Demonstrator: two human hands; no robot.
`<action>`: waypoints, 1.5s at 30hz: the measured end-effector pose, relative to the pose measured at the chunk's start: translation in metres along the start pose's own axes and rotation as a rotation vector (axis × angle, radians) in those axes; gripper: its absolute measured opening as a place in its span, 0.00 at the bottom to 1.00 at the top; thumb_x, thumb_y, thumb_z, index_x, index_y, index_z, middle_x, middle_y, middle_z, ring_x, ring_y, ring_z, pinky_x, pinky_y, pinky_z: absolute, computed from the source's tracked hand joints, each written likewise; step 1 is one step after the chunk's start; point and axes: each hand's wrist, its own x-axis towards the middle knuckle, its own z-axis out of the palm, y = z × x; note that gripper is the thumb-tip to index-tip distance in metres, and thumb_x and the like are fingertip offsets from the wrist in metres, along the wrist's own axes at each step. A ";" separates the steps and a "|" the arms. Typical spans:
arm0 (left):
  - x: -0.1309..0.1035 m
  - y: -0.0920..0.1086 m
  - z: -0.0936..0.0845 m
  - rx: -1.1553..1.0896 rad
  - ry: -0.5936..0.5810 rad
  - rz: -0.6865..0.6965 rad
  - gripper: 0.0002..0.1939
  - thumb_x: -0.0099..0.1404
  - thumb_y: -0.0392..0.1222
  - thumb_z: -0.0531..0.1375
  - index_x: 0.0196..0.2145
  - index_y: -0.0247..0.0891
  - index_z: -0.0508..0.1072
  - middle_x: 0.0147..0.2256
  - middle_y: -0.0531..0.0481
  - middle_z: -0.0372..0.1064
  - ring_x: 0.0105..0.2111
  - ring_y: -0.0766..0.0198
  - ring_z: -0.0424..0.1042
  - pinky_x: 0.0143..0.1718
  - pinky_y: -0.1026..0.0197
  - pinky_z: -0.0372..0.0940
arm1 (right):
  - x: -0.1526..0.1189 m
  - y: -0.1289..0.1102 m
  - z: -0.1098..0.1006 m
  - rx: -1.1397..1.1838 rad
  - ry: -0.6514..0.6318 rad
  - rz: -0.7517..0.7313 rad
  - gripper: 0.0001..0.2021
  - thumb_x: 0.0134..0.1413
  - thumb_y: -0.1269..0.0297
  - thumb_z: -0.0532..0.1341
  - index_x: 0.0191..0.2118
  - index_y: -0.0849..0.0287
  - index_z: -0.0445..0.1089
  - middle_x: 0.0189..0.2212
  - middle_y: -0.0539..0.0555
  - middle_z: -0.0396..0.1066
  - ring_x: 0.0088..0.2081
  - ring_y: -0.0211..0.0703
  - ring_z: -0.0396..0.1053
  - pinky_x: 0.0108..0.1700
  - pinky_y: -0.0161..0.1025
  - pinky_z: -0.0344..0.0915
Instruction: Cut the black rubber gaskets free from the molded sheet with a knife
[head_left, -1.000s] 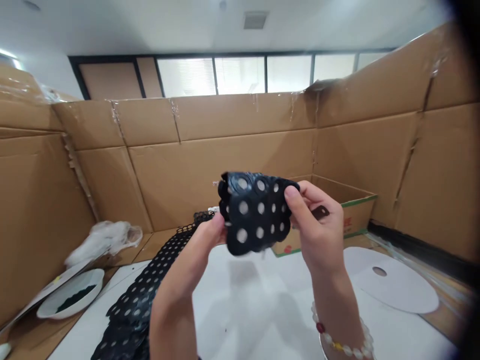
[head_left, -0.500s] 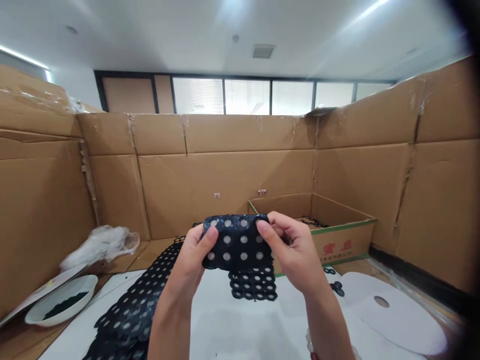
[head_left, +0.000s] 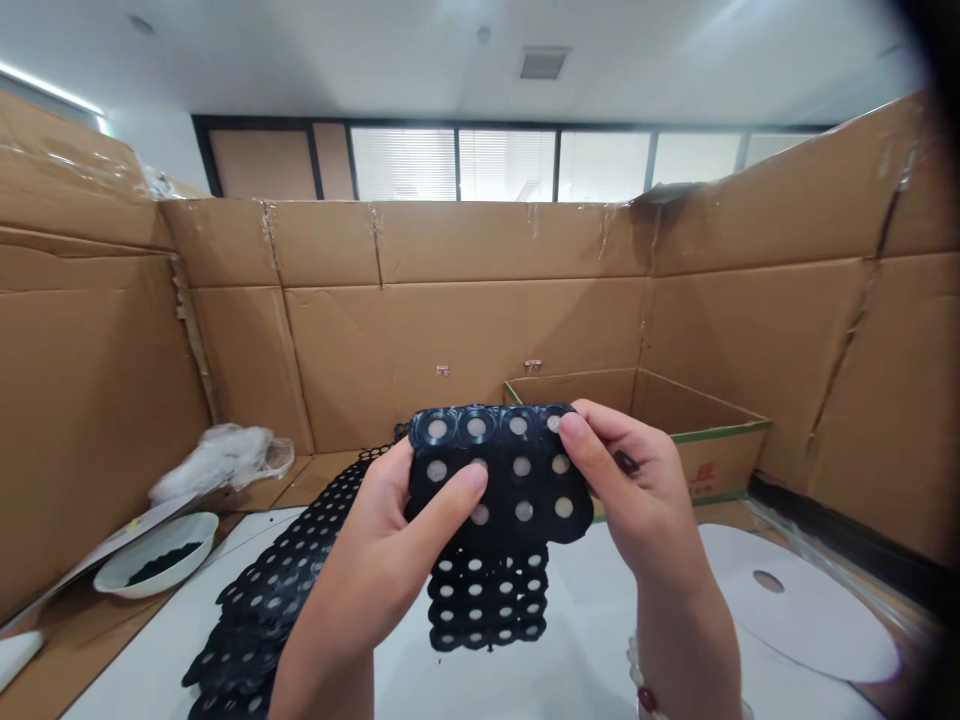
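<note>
In front of me, a black rubber-like sheet (head_left: 501,490) with rows of round pale holes is held up between both hands. My left hand (head_left: 390,530) grips its left side, the thumb pressed across the front face. At the upper right corner, my right hand (head_left: 637,480) pinches the edge between thumb and fingers. A small dark piece (head_left: 625,462) shows by its curled fingers; I cannot make out its kind. Below the held sheet is another holed black section (head_left: 489,605); whether the two are joined is hidden.
A long pile of similar black sheets (head_left: 277,590) lies to the left on the white tabletop (head_left: 517,690). Further left are a white bowl (head_left: 161,570) with dark bits and a clear plastic bag (head_left: 217,465). A cardboard box (head_left: 720,460) and white disc (head_left: 810,610) are right. Cardboard walls (head_left: 465,320) surround everything.
My left thumb has moved inward over the sheet's face. The sheet looks larger and nearer, and my right hand has shifted right. The view has tilted slightly down.
</note>
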 end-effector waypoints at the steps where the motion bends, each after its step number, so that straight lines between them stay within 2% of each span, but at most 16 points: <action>1: -0.001 0.000 -0.001 0.001 -0.006 0.015 0.10 0.58 0.46 0.67 0.37 0.41 0.79 0.31 0.52 0.78 0.30 0.63 0.75 0.32 0.68 0.70 | 0.000 -0.001 0.000 -0.003 0.002 -0.004 0.20 0.62 0.55 0.57 0.22 0.58 0.54 0.20 0.45 0.46 0.21 0.31 0.44 0.20 0.32 0.43; 7: -0.003 0.002 -0.004 0.025 -0.007 0.060 0.05 0.59 0.44 0.66 0.30 0.42 0.77 0.27 0.55 0.76 0.27 0.68 0.73 0.29 0.72 0.68 | -0.001 -0.002 0.001 -0.024 0.006 -0.006 0.21 0.63 0.55 0.56 0.22 0.58 0.53 0.19 0.44 0.45 0.21 0.30 0.43 0.19 0.32 0.42; 11: -0.001 -0.002 -0.009 0.055 -0.047 0.090 0.01 0.60 0.41 0.65 0.31 0.43 0.77 0.27 0.57 0.75 0.28 0.69 0.73 0.29 0.74 0.67 | -0.001 -0.002 0.003 -0.038 0.015 -0.013 0.21 0.63 0.55 0.56 0.23 0.58 0.52 0.20 0.45 0.45 0.22 0.31 0.43 0.20 0.31 0.42; 15: 0.001 -0.008 -0.017 0.131 -0.099 0.110 0.08 0.61 0.34 0.64 0.37 0.46 0.77 0.33 0.57 0.77 0.33 0.68 0.74 0.33 0.73 0.68 | -0.001 -0.002 0.003 -0.030 0.023 -0.021 0.21 0.64 0.55 0.55 0.22 0.58 0.52 0.20 0.45 0.44 0.21 0.31 0.42 0.20 0.32 0.42; 17: 0.002 -0.008 -0.018 0.139 -0.113 0.109 0.08 0.60 0.34 0.65 0.36 0.45 0.77 0.33 0.56 0.77 0.34 0.66 0.75 0.33 0.71 0.69 | -0.001 -0.001 0.002 -0.001 0.034 -0.009 0.21 0.64 0.54 0.54 0.22 0.58 0.51 0.20 0.45 0.43 0.22 0.31 0.41 0.21 0.32 0.42; 21: 0.005 -0.006 -0.016 0.119 -0.123 0.119 0.05 0.58 0.36 0.67 0.32 0.44 0.77 0.31 0.56 0.78 0.33 0.64 0.76 0.31 0.71 0.69 | 0.000 0.001 0.001 0.056 0.051 0.000 0.21 0.65 0.53 0.53 0.22 0.57 0.51 0.21 0.45 0.44 0.22 0.32 0.42 0.22 0.33 0.44; 24: 0.006 -0.007 -0.017 0.133 -0.122 0.148 0.05 0.58 0.39 0.67 0.34 0.45 0.78 0.31 0.56 0.78 0.32 0.64 0.76 0.31 0.72 0.69 | 0.001 0.000 0.001 0.058 0.047 -0.019 0.22 0.65 0.53 0.53 0.22 0.57 0.50 0.21 0.45 0.45 0.22 0.32 0.43 0.23 0.33 0.45; 27: 0.006 -0.010 -0.021 0.157 -0.130 0.189 0.10 0.58 0.48 0.66 0.38 0.45 0.78 0.33 0.54 0.78 0.32 0.62 0.76 0.31 0.69 0.70 | 0.001 -0.001 0.002 0.034 0.060 -0.039 0.22 0.65 0.53 0.53 0.22 0.57 0.50 0.20 0.45 0.45 0.22 0.31 0.42 0.23 0.33 0.45; 31: 0.007 -0.011 -0.024 0.135 -0.238 0.163 0.17 0.57 0.54 0.66 0.42 0.47 0.77 0.37 0.52 0.78 0.35 0.58 0.76 0.33 0.64 0.73 | 0.002 -0.001 0.003 0.022 0.084 -0.053 0.22 0.65 0.53 0.53 0.22 0.58 0.50 0.20 0.45 0.46 0.22 0.31 0.43 0.23 0.34 0.45; 35: 0.008 -0.009 -0.021 0.088 -0.297 0.088 0.20 0.55 0.51 0.69 0.44 0.46 0.76 0.38 0.51 0.78 0.37 0.55 0.77 0.33 0.62 0.74 | 0.003 -0.002 0.001 0.012 0.128 -0.061 0.22 0.65 0.54 0.53 0.22 0.58 0.50 0.21 0.46 0.46 0.23 0.32 0.44 0.23 0.34 0.46; 39: 0.009 -0.011 -0.020 0.065 -0.306 0.090 0.19 0.53 0.46 0.70 0.43 0.43 0.76 0.39 0.48 0.78 0.37 0.53 0.77 0.35 0.60 0.73 | 0.004 0.000 0.000 -0.026 0.165 -0.044 0.23 0.64 0.52 0.54 0.21 0.57 0.51 0.20 0.46 0.45 0.23 0.33 0.43 0.23 0.35 0.45; 45: 0.011 -0.013 -0.020 0.016 -0.336 0.066 0.11 0.58 0.39 0.67 0.41 0.44 0.76 0.37 0.51 0.79 0.36 0.56 0.78 0.35 0.63 0.73 | 0.009 0.010 -0.003 0.045 0.088 0.048 0.24 0.61 0.47 0.56 0.21 0.57 0.51 0.20 0.46 0.46 0.22 0.32 0.44 0.21 0.33 0.46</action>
